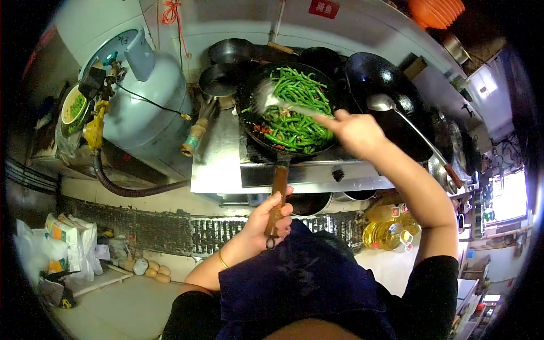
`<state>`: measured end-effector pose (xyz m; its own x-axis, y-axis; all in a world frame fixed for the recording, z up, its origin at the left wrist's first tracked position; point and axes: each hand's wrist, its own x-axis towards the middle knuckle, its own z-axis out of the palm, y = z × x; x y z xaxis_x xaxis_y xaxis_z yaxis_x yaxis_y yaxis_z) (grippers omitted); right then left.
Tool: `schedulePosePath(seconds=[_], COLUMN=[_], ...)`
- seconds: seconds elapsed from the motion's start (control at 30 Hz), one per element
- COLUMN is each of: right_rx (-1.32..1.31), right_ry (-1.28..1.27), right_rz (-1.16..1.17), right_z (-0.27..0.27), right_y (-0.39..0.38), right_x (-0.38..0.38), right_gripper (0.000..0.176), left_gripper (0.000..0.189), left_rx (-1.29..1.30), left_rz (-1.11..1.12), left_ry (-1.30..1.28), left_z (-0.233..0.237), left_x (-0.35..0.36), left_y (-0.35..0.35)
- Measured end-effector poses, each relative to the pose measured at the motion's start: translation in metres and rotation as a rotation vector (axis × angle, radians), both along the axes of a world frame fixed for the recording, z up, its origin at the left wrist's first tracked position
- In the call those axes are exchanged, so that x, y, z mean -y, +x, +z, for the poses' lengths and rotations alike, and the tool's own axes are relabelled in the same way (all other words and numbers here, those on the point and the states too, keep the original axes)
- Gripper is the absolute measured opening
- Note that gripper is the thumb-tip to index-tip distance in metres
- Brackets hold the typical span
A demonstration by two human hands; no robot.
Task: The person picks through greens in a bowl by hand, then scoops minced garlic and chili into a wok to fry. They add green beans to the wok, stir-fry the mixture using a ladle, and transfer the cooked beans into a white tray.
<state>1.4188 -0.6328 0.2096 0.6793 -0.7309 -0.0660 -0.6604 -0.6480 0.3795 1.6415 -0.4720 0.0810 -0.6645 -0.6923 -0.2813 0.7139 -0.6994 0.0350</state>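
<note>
My left hand [273, 217] is wrapped round the brown wooden handle [279, 184] of a dark wok [245, 107]. Green beans [300, 90] fill much of the wok, with small red bits [266, 133] among them at the lower left. In my right hand [357, 133] is the handle of a spatula [300, 109]. Its metal head is blurred and lies over the left part of the beans.
A second large wok [368, 73] stands at the right, with a ladle [416, 130] across it. Smaller pans [220, 81] sit at the back left. A gas cylinder [147, 102] stands left of the stove. Oil bottles [385, 235] are below right.
</note>
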Motion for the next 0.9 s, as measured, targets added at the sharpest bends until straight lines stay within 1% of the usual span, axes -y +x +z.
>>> schedulePosePath(seconds=[0.07,0.1,0.13,0.2,0.27,0.3,0.43,0.53,0.57,0.63,0.67,0.7,0.73,0.77,0.8,0.9], right_rx=[-0.044,-0.114,-0.184,-0.240,-0.238,-0.218,-0.014,0.115,0.137,0.103,0.088,0.172,0.262,0.427,0.590,0.779], right_ry=[-0.057,-0.079,-0.092,-0.148,-0.213,-0.204,0.008,0.143,0.235,0.380,0.452,0.480,0.509,0.470,0.429,0.923], right_rz=[0.213,0.213,0.092,0.038,-0.001,-0.017,-0.261,-0.267,-0.309,-0.289,-0.280,-0.188,-0.251,-0.129,-0.003,-0.604], right_z=[-0.012,-0.010,-0.005,0.021,0.040,0.047,0.079,0.101,0.112,0.116,0.115,0.097,0.065,0.027,0.006,0.024], right_y=[0.007,0.001,-0.009,-0.035,-0.052,-0.061,-0.078,-0.077,-0.075,-0.072,-0.070,-0.069,-0.062,-0.072,-0.079,-0.056], right_x=[-0.005,-0.006,-0.008,-0.007,-0.015,-0.017,-0.040,-0.054,-0.057,-0.054,-0.052,-0.044,-0.032,-0.020,-0.013,-0.020], right_gripper=[0.062,0.060,0.059,0.059,0.060,0.062,0.049,0.050,0.053,0.051,0.051,0.049,0.048,0.048,0.049,0.050], left_gripper=[0.031,0.031,0.030,0.029,0.027,0.026,0.027,0.028,0.029,0.031,0.032,0.033,0.033,0.034,0.034,0.034], left_rx=[0.007,-0.001,-0.012,-0.003,0.009,-0.005,0.003,-0.036,-0.059,-0.064,-0.047,-0.031,-0.027,-0.023,-0.017,0.057], left_rz=[0.002,0.002,0.002,-0.002,0.001,0.002,-0.004,-0.017,-0.020,-0.013,-0.006,-0.002,-0.013,-0.017,-0.020,-0.037], left_ry=[0.002,-0.002,-0.008,-0.003,0.002,-0.012,-0.007,-0.024,-0.021,-0.004,0.007,0.015,0.010,0.008,0.005,0.036], left_z=[0.000,-0.001,-0.002,-0.002,-0.003,-0.006,-0.001,-0.005,-0.006,-0.004,0.000,0.003,0.003,0.003,0.004,0.008], left_x=[0.000,-0.001,-0.001,-0.001,0.000,-0.001,0.000,0.002,0.002,0.002,0.001,0.001,0.002,0.003,0.003,0.002], left_y=[0.000,0.000,0.000,0.001,0.001,0.001,0.001,0.001,0.002,0.002,0.001,0.001,0.001,0.001,0.001,0.002])
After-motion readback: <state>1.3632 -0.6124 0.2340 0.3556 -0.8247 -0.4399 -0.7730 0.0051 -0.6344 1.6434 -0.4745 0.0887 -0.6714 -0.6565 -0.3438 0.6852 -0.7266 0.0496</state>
